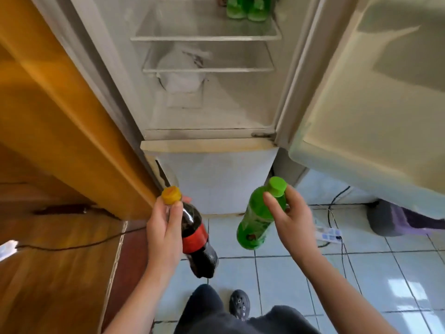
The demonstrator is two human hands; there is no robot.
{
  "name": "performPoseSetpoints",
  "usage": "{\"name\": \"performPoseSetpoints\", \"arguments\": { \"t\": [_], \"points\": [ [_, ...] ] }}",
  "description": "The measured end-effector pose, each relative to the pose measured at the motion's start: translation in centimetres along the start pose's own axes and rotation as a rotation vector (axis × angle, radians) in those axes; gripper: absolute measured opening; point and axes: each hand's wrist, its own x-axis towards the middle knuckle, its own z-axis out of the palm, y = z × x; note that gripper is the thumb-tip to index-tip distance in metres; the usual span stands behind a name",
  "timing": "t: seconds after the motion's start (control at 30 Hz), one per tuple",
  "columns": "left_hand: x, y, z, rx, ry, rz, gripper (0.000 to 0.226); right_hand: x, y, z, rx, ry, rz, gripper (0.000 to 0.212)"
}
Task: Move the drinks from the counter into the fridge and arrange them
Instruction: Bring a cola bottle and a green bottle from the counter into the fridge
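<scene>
Probably home kitchen (fridge [216, 112], tiled floor [361, 273]).

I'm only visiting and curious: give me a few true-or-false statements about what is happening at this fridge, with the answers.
1. The left hand holds a cola bottle with a yellow cap. True.
2. The right hand is empty. False: it grips a green bottle.
3. The fridge door is closed. False: it stands open, on the right.
4. Other green bottles already stand on the upper shelf. True.
5. The two held bottles have lost their caps. False: both are capped.
</scene>
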Motion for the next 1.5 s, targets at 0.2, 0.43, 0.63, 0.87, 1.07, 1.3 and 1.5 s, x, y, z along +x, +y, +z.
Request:
{"name": "performPoseSetpoints", "arguments": {
  "t": [0.2,0.43,0.63,0.87,1.07,1.3,1.5],
  "points": [
    [9.2,0.2,0.2,-0.077,0.069,0.023,0.041,9.6,-2.9,3.9,0.098,-0.062,-0.054,0.002],
    [24.0,3.8,0.7,-0.188,-0.064,0.15,0.025,21.0,-7.8,7.1,0.197,-0.063,-0.179,0.008],
    [35.4,9.1,1.4,-0.216,-0.215,0.345,0.029,29.4,-13.6,8.5,0.227,0.053,-0.356,0.014],
    [43.8,15.7,3.9,-0.361,-0.215,0.511,0.021,37.2,-19.8,7.6,0.298,0.21,-0.524,0.014],
    [48.3,19.2,7.5,-0.458,-0.15,0.549,0.019,42.2,-22.8,6.7,0.32,0.325,-0.547,0.013],
    [51.9,20.4,12.2,-0.408,-0.092,0.6,0.016,46.2,-23.3,5.9,0.226,0.403,-0.5,0.015],
    [54.4,19.9,15.4,-0.32,-0.1,0.621,0.017,48.6,-22.6,5.2,0.097,0.423,-0.408,0.033]
  ]
}}
